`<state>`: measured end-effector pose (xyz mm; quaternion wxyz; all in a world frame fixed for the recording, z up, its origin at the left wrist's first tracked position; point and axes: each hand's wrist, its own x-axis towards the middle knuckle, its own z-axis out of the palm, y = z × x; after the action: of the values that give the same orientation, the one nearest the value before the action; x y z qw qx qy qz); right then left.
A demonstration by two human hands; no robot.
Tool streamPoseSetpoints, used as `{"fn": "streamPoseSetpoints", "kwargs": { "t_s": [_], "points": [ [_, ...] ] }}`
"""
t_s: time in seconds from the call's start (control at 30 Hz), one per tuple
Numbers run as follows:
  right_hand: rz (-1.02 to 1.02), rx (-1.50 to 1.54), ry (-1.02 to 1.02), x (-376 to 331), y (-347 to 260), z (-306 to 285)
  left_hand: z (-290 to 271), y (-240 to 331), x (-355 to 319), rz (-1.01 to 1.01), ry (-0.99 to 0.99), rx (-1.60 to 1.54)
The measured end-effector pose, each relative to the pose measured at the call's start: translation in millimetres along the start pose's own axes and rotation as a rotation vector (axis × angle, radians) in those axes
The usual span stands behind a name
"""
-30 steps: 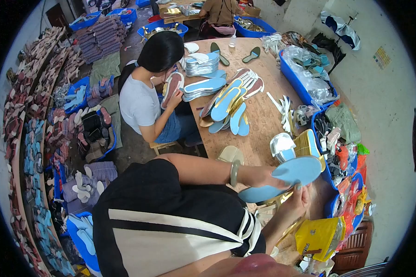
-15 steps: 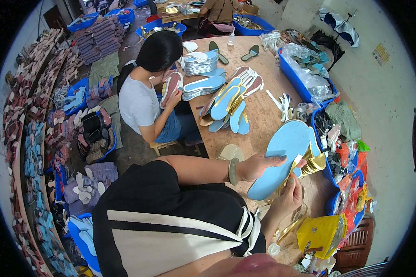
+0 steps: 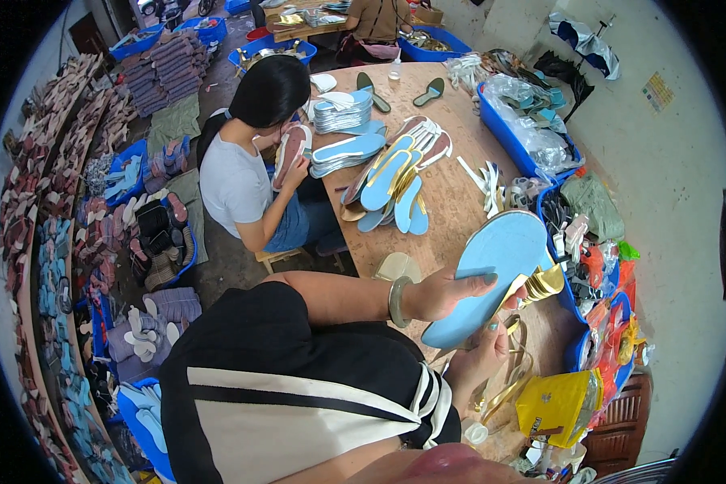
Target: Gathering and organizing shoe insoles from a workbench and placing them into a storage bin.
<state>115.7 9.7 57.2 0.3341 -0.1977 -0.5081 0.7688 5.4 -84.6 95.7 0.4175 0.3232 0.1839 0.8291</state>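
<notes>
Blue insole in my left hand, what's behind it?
Gold-coloured pieces show partly beyond the right edge of the blue insole; whatever else it covers is hidden.

Your left forearm [image 3: 339, 297] reaches in from the left. Left hand [image 3: 437, 297] is closed in a grip, thumb [image 3: 474, 285] stretched to the right, fingertips [image 3: 514, 298] showing beyond it. Your right hand [image 3: 486, 348] sits just nearer, thumb and finger pinched together. Your right forearm [image 3: 461, 376] comes from the near side, mostly hidden.

And the pale-brown wooden surface [image 3: 452, 194] is loaded: flat light-blue soles [image 3: 340, 119] stacked, light-blue sandals with gold straps [image 3: 388, 184] heaped beside them, long white strips [image 3: 489, 187] bunched apart!
</notes>
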Motion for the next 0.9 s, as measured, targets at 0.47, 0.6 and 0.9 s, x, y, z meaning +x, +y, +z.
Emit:
{"fn": "streamPoseSetpoints", "kwargs": {
  "t_s": [0.47,0.6,0.9],
  "points": [
    [-0.387,-0.703,-0.219,-12,-12,-11,13,9,-6,0.03,0.027,0.126],
    [-0.601,-0.757,-0.36,8,-27,-6,1,2,-3,0.108,0.116,0.518],
    [-0.421,-0.734,-0.258,30,-37,-21,-14,-8,-1,-0.125,0.074,0.568]
  ]
}}
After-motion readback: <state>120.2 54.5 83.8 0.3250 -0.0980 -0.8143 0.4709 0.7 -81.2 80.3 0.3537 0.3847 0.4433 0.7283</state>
